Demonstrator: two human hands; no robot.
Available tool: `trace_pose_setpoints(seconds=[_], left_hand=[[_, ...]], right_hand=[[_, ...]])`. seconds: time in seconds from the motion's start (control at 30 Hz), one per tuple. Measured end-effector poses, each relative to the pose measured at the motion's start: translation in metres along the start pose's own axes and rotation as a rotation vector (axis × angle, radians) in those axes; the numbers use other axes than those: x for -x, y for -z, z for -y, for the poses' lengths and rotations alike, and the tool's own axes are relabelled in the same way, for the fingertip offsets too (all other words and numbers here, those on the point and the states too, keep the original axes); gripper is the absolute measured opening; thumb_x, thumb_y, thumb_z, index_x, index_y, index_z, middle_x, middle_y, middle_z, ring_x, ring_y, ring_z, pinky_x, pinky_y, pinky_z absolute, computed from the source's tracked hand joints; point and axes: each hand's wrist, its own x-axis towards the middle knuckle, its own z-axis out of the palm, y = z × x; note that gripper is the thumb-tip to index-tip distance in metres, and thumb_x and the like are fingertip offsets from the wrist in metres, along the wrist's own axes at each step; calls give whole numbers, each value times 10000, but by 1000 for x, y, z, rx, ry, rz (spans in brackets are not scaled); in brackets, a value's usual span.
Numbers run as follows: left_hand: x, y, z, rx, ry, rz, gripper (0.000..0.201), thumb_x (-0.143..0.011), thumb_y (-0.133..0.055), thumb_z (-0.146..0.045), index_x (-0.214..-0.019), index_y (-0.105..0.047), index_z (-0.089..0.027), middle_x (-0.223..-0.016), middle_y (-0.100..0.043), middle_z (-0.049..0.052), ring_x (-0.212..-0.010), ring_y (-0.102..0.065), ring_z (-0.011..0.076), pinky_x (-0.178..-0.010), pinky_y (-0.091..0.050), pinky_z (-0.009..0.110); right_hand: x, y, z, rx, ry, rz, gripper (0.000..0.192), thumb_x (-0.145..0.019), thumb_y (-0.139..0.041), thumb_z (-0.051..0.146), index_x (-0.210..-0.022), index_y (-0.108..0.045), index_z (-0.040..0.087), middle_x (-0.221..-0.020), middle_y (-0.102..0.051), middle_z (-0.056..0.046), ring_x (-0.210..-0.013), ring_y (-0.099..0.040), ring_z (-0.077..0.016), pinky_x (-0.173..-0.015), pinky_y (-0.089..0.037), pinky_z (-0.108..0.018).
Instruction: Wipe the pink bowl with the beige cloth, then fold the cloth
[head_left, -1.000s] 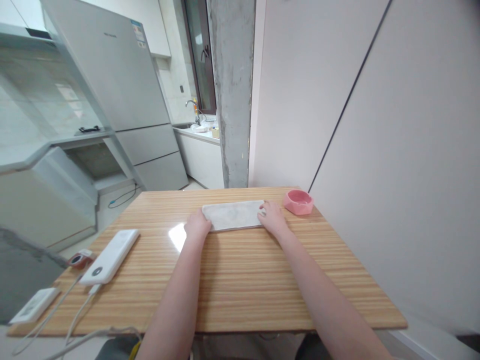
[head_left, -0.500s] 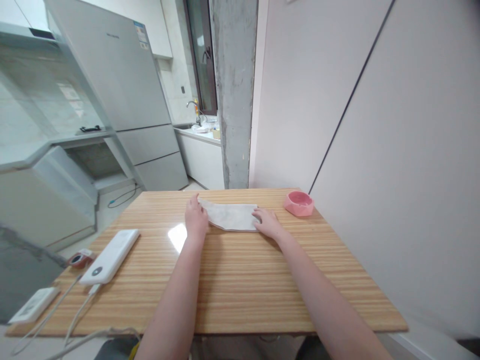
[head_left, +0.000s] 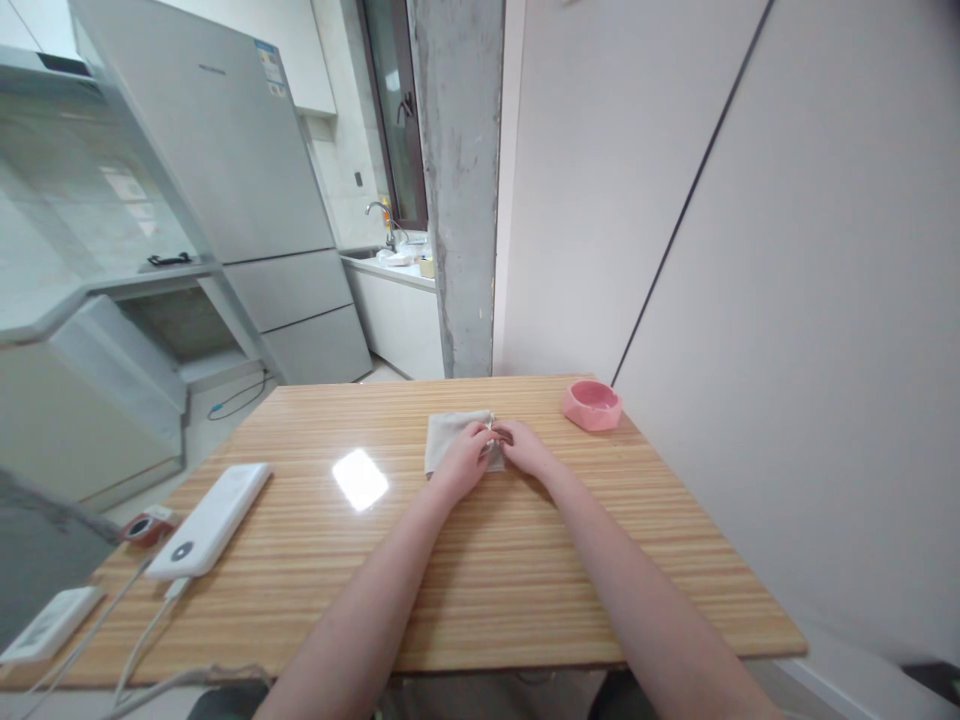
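A light grey cloth (head_left: 445, 433), doubled over into a smaller rectangle, lies towards the far side of the wooden table (head_left: 480, 580). My left hand (head_left: 469, 458) rests across its right part, with curled fingers pinching the cloth's right edge. Right beside it, my right hand (head_left: 523, 447) is closed at the same edge, its fingertips meeting those of the left. Part of the cloth's right side is hidden under the fingers.
A pink faceted bowl (head_left: 592, 405) stands near the table's far right corner, by the wall. On the left lie a white power bank (head_left: 214, 520) with a cable, a small reddish device (head_left: 146, 527) and a white flat box (head_left: 52, 625).
My left hand has moved right, carrying the cloth's left end over onto its right end, so the long strip is now about half as wide. My right hand stays at the right end.
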Motion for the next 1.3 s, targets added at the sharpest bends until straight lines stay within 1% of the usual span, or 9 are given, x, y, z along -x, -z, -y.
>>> trace_pose_setpoints(seconds=[0.27,0.4,0.57,0.7,0.83,1.0,1.1,1.17,1.3], left_hand=[[-1,-1,-7,19,-55,-47,359,-778,-475,-55,-1087,-597,-191,-1042,-567,81,-942,-567,171,-862,-492,311],[0,5,-11,62,-117,-3,351,-815,-526,-162,-1161,-562,-207,-1107,-574,81,-953,-580,164,-865,-493,297],[1,27,13,-158,192,-223,324,-907,-353,-187,-1127,-587,-147,-1127,-612,123,-1092,-548,206,-990,-416,368],[6,30,32,-365,402,-19,405,-896,-404,-252,-1274,-508,-154,-1412,-436,156,-1341,-341,303,-1092,-245,522],[8,10,23,-418,426,132,521,-901,-395,-377,-1383,-400,-179,-1505,-286,172,-1401,-208,345,-1091,-180,579],[5,-4,18,-370,365,203,523,-892,-399,-274,-1401,-378,-155,-1503,-293,171,-1400,-233,303,-1113,-186,519],[4,4,27,-344,399,73,467,-917,-348,-283,-1360,-421,-155,-1468,-360,161,-1357,-324,264,-1094,-257,476],[4,11,34,-366,414,3,426,-915,-353,-275,-1303,-474,-145,-1419,-423,157,-1315,-381,241,-1078,-295,423],[6,16,36,-439,377,41,350,-888,-403,-256,-1186,-558,-158,-1346,-491,131,-1258,-420,246,-1068,-296,399]], right_hand=[[-7,-15,-26,-219,106,-71,665,-675,-436,-40,-1286,-483,219,-1197,-640,-53,-1098,-585,-171,-1013,-413,-369],[-8,-15,-24,-106,149,-141,499,-711,-422,-2,-1129,-618,187,-1140,-647,-76,-1093,-569,-189,-1023,-399,-387],[-6,-11,-11,-10,195,-251,333,-807,-407,79,-986,-677,157,-1122,-615,-115,-1104,-542,-197,-1026,-391,-381],[0,-9,3,-10,283,-251,283,-840,-453,156,-1037,-655,165,-1139,-604,-116,-1132,-523,-205,-1034,-383,-402],[10,-15,26,30,310,-181,317,-879,-435,223,-1120,-629,155,-1212,-586,-131,-1171,-510,-207,-1057,-360,-402],[24,-42,49,148,165,-94,511,-950,-302,334,-1374,-412,72,-1422,-424,-181,-1338,-360,-232,-1106,-287,-400],[31,-50,49,337,-13,-132,587,-944,-309,443,-1419,-353,100,-1461,-358,-198,-1371,-297,-299,-1105,-233,-485],[37,-47,45,460,-39,-105,570,-924,-367,447,-1406,-390,145,-1473,-345,-182,-1369,-290,-328,-1100,-199,-516],[59,-23,22,602,-13,-26,530,-895,-406,371,-1394,-417,192,-1501,-309,-134,-1377,-276,-321,-1106,-169,-513]])
